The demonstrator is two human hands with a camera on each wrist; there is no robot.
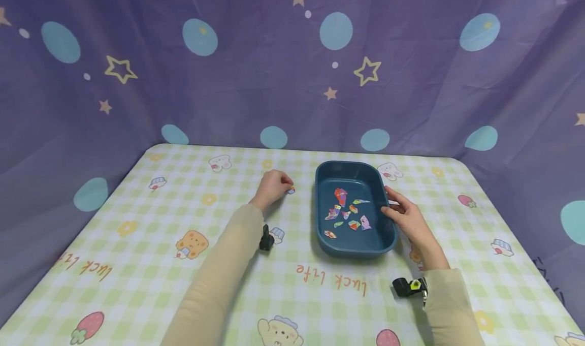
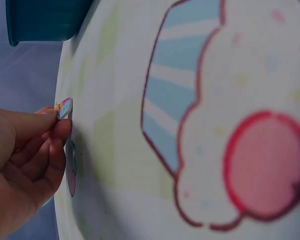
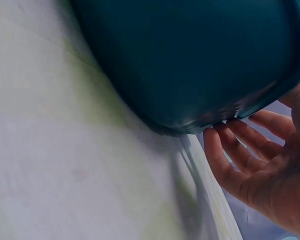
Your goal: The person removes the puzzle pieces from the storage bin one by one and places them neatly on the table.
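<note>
- Background: purple cloth (image 1: 274, 76), printed with stars and blue spots, hangs in folds behind the table and at both sides.
- Table (image 1: 151, 295): green-and-white checked cover with printed cakes, strawberries and bears. I read it as flat and smooth, so thin pieces may cling to it.
- Tray (image 1: 358, 243): blue, upright on the table, right of centre. I judge it stiff, fairly light plastic, apt to slide; its long rim offers the surest hold.
- Right hand (image 1: 409, 221): thumb at the rim, fingers against the outer wall, gripping the tray's right side.
- Left hand (image 1: 272, 187): well apart from the right, left of the tray, thumb and fingertips pinched together on one piece.
- Scraps (image 1: 354, 225): small, bright, irregular, spread over the tray's floor. I expect them to be nearly weightless, easily bent or torn; each is best taken by an edge.
- Held piece (image 2: 65, 108): multicoloured, gripped at one end, the other end projecting beyond the fingertips. From my views I cannot tell whether it touches the table. A gentle pinch should suffice; hard squeezing could crease it.
</note>
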